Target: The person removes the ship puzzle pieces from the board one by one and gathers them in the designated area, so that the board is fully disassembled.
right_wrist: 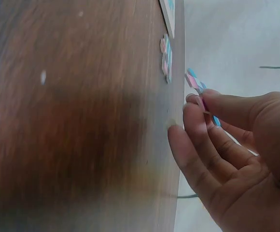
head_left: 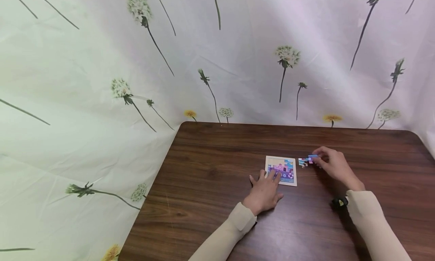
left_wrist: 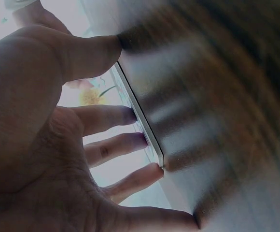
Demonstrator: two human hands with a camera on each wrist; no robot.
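Note:
A small square puzzle board [head_left: 281,170] with a white rim and a pink, blue and purple picture lies on the brown wooden table [head_left: 210,170]. My left hand [head_left: 264,191] lies flat with straight fingers pressing the board's near left part; in the left wrist view its fingertips [left_wrist: 130,116] touch the board's edge [left_wrist: 147,130]. My right hand [head_left: 331,163] pinches a blue and pink puzzle piece [right_wrist: 198,87] between thumb and fingers, just right of the board. Another loose piece [head_left: 302,162] lies on the table between board and right hand, also visible as the loose piece [right_wrist: 166,60] in the right wrist view.
A white cloth printed with dandelions [head_left: 204,57] hangs behind the table and drapes down its left side. The table's left edge [head_left: 149,193] and far edge are near. A dark watch or band [head_left: 340,202] sits at my right wrist.

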